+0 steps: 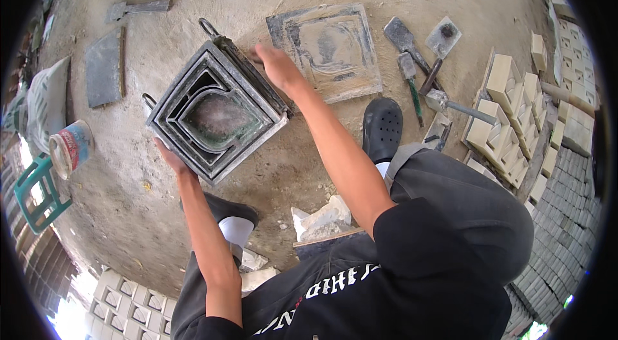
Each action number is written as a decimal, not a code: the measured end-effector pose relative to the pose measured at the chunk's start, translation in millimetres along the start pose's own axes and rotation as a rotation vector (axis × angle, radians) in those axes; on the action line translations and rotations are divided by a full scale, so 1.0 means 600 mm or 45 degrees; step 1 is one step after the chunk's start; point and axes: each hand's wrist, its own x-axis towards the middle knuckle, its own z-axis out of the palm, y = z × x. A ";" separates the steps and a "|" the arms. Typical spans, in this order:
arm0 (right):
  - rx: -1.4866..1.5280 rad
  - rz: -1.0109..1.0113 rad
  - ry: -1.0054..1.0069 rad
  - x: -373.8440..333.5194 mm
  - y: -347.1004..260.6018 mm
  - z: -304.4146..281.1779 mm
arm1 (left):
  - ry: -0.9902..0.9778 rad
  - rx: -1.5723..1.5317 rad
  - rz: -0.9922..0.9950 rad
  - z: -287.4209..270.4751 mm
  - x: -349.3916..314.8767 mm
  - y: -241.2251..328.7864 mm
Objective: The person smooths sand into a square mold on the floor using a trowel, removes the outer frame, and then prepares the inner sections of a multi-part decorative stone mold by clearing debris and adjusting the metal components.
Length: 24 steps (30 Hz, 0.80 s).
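On my left I see a green plastic stool (32,171) and a bucket (72,149). My left hand (170,158) meets the metal mould (222,118), which sits between my hands; my right hand (277,66) blurs at its upper-right side — whether either pinches, I can't tell. Rightward: a sandy square plate (328,50), a trowel (400,34).

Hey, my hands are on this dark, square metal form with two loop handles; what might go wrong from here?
Scraped or pinched fingers: the bare left hand and bare right hand are at the sides of the hard-edged metal form.
Hurt toes: its near corner is close to the black left shoe, so a slip might strike it.
Stumbling: the slim green-handled tool beside the black, perforated right clog might get underfoot.
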 end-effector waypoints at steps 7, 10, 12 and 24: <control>-0.205 0.119 -0.263 -0.109 -0.009 0.025 | 0.017 0.063 -0.102 -0.002 -0.052 0.000; -0.205 0.059 -0.206 -0.112 0.000 0.026 | -0.129 0.093 -0.098 -0.014 -0.036 -0.013; -0.158 0.082 -0.277 -0.108 0.011 0.023 | -0.192 0.030 -0.115 0.007 -0.046 -0.003; -0.243 0.146 -0.129 -0.157 0.008 0.050 | -0.276 -0.133 -0.184 -0.006 -0.042 0.021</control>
